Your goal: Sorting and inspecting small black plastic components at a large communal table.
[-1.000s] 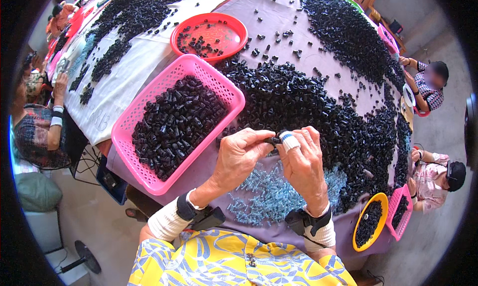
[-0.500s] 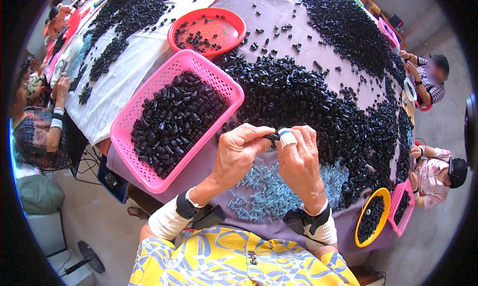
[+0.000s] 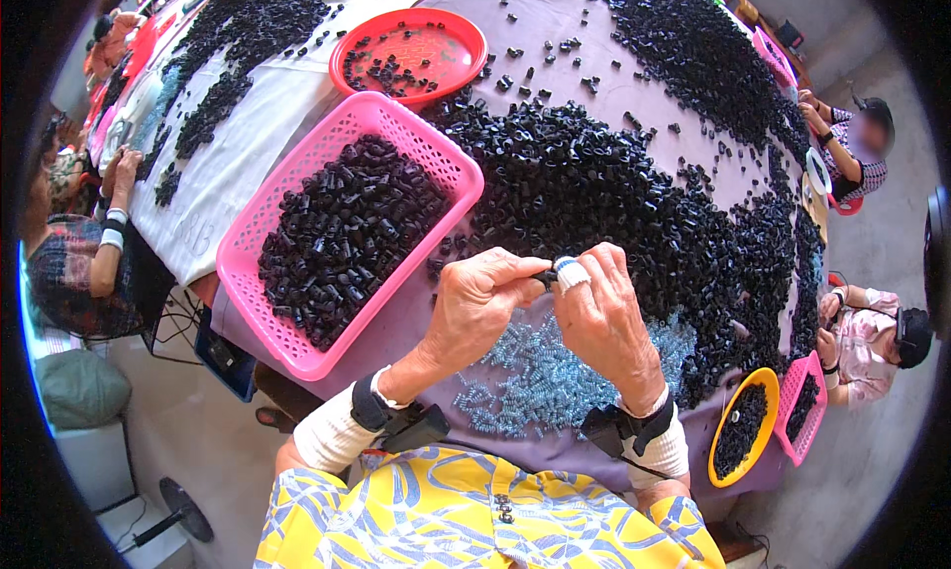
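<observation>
My left hand (image 3: 482, 302) is closed, thumb and forefinger pinching a small black plastic piece (image 3: 544, 276). From the other side, the fingers of my right hand (image 3: 604, 316) are curled in at the same piece, and a white finger wrap (image 3: 571, 272) covers one of them. Its exact shape is mostly hidden by the fingertips. Below and between my hands lies a pile of small clear-blue springs (image 3: 525, 381). Just beyond them spreads a big heap of black plastic pieces (image 3: 565, 183). Left of my left hand stands a pink basket (image 3: 297, 346) full of similar black pieces.
A red round tray (image 3: 456, 34) with a few black pieces stands behind the basket. At the right are a yellow bowl (image 3: 763, 450) and a smaller pink basket (image 3: 797, 450). People sit at the left (image 3: 74, 262) and right (image 3: 872, 346) table edges.
My right forearm has shifted slightly right and its hand has turned a little. Both hands stay together at the small black piece.
</observation>
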`<state>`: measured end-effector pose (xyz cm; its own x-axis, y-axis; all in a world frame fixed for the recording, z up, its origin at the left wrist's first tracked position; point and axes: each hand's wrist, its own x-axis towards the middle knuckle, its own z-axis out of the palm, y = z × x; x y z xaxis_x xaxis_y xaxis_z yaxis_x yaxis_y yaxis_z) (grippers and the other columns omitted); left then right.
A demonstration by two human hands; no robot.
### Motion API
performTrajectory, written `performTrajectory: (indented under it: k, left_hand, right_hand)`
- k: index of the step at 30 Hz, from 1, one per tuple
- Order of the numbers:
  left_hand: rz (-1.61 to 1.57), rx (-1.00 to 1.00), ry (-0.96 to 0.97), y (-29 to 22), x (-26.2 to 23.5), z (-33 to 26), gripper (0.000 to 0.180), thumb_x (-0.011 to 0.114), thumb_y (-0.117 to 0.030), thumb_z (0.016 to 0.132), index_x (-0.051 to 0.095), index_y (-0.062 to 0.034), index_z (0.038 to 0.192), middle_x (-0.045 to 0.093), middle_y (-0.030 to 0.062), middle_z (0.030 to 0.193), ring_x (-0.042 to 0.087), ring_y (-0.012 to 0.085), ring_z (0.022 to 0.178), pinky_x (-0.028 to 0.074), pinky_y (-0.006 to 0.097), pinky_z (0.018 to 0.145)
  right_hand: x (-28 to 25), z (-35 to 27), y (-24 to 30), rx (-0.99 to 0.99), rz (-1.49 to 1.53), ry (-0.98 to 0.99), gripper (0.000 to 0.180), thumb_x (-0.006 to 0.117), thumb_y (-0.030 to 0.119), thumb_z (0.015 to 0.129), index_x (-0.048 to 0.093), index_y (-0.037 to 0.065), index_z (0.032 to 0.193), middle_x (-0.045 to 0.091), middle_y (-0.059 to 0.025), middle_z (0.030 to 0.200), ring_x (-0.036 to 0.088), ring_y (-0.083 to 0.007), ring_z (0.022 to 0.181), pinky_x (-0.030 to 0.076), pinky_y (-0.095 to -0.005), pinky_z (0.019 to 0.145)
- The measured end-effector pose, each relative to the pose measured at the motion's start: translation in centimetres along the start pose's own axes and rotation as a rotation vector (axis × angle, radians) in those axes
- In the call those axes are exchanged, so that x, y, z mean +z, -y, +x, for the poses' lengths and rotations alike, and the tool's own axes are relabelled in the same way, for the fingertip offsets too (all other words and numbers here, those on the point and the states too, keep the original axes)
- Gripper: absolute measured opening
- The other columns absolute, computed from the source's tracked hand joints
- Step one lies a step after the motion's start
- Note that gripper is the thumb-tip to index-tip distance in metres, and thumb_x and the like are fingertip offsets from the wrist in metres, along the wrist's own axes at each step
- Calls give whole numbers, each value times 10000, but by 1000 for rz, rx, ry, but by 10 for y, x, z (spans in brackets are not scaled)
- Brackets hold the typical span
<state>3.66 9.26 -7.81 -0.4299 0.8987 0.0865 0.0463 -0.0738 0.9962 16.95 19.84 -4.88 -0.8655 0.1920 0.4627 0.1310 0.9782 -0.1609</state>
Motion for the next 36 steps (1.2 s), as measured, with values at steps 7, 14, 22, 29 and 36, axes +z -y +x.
performTrajectory:
  k: [7,14,22,29,36]
  left_hand:
    - [92,50,33,2,0,2,260,621,68,793,691,-4,1033,659,59,827,608,98,752,504,226,670]
    - [-362,-268,23,9,4,2,227,610,-31,863,654,37,1075,674,83,978,630,108,855,524,245,762]
    - [-518,-439,99,9,2,1,243,569,-191,937,641,29,1012,671,78,931,645,131,844,539,288,785]
    - [-740,-468,141,12,2,0,207,541,-190,949,639,-8,932,657,66,874,642,126,816,544,299,774]
    - [-821,-480,152,9,2,0,140,537,-144,942,613,-28,921,631,44,863,634,128,807,537,312,791]
  right_hand:
    - [2,-3,-6,7,69,60,175,597,10,674,538,-40,831,520,-126,756,525,-284,778,420,-419,788]
    - [3,3,-1,91,61,44,249,695,146,700,576,-9,853,544,-96,730,550,-263,754,382,-411,829]
    - [8,1,-11,126,59,-56,311,751,228,667,598,19,840,565,-64,695,574,-232,705,373,-422,843]
    - [9,4,-5,156,97,-59,301,757,236,650,595,39,810,557,-55,682,574,-232,700,378,-402,818]
    - [15,3,-4,160,112,-106,267,740,231,642,562,62,747,536,-54,653,555,-232,672,381,-385,764]
